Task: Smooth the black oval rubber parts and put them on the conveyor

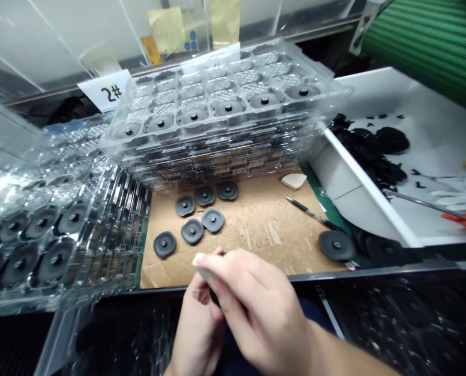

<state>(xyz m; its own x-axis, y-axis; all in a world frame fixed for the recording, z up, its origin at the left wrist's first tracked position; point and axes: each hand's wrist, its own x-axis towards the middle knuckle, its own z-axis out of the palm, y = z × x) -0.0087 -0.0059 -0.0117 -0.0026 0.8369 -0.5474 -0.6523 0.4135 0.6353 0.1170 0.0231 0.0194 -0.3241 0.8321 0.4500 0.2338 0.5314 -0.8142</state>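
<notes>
My left hand (pixel 199 318) and my right hand (pixel 264 297) meet in front of the board's near edge. My left fingers close round a black part (pixel 214 297), mostly hidden by my right hand. Between the thumb and finger of my right hand shows a small pale piece (pixel 200 261); its kind is hard to make out. Just beyond lie several dark grey round discs with a small centre post, the closest being one disc (pixel 191 231). Another disc (pixel 337 245) rests at the board's right end.
Clear plastic trays (pixel 225 136) are stacked at the back, and a second tray stack (pixel 60 235) with discs stands left. A white bin (pixel 370 193) at right holds black scraps and an orange-handled tool (pixel 462 218). A pen (pixel 307 210) and a white wedge (pixel 294 180) lie on the cardboard (pixel 264 219).
</notes>
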